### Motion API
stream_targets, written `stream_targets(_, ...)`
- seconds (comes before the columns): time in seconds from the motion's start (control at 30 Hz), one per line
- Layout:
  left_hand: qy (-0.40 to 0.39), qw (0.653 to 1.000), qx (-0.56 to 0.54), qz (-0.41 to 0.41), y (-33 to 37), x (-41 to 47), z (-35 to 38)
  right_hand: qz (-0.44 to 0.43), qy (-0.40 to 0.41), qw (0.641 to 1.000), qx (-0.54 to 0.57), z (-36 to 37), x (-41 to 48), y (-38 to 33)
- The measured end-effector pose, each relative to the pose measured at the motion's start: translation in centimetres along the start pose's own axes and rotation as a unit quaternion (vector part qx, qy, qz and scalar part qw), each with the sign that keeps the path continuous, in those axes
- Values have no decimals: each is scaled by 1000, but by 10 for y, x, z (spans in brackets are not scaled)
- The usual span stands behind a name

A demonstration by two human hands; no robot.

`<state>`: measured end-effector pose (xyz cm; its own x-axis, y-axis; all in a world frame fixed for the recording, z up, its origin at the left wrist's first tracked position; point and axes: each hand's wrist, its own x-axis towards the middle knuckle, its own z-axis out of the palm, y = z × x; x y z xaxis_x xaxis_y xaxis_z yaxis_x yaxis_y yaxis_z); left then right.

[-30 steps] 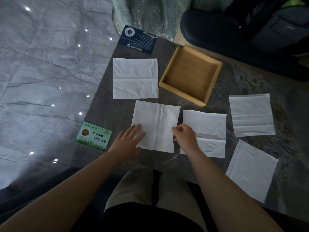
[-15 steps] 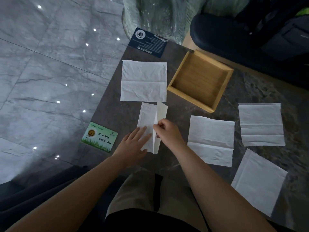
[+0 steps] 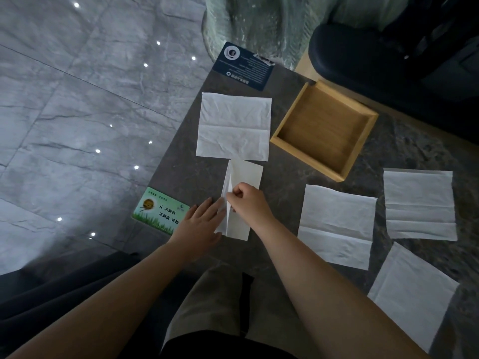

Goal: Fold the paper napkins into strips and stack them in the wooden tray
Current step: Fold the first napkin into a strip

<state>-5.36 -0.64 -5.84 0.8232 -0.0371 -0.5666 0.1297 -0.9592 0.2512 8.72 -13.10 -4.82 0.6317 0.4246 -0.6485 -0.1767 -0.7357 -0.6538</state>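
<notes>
My right hand (image 3: pixel 246 200) pinches the turned-over edge of a half-folded napkin (image 3: pixel 245 174) on the worktop (image 3: pixel 285 182). My left hand (image 3: pixel 199 224) presses its near left side with straight fingers. A second napkin (image 3: pixel 234 126) lies flat just beyond it, beside the wooden tray (image 3: pixel 324 130). A green card (image 3: pixel 160 209) lies near my left hand.

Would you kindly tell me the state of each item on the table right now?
Wooden tray, empty.
Centre napkin, partly folded, flap raised.
Far napkin, flat, unfolded.
Middle napkin, flat, unfolded.
Right napkin, flat, unfolded.
Near-right napkin, flat, unfolded.
Left hand, fingers straight, pressing centre napkin.
Right hand, pinching the flap.
</notes>
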Motion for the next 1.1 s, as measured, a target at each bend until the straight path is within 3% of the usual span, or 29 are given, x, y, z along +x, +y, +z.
stream_targets(0.43, 14, 1000, 0, 6, -3, 1, 1, 34, 1, 999, -36, 13, 16, 7)
stream_targets(0.7, 10, 1000, -12, 17, -11, 2, 5, 57, 23, 998, 1, 18, 20, 3)
stream_targets(0.97, 20, 991, -136, -1, -21, -2, -5, 52, 11, 998, 39, -2, 10, 7)
stream_targets(1.1, 68, 967, -238, -59, -20, -5, -8, 36, 18, 999, 36, -18, 9, 16)
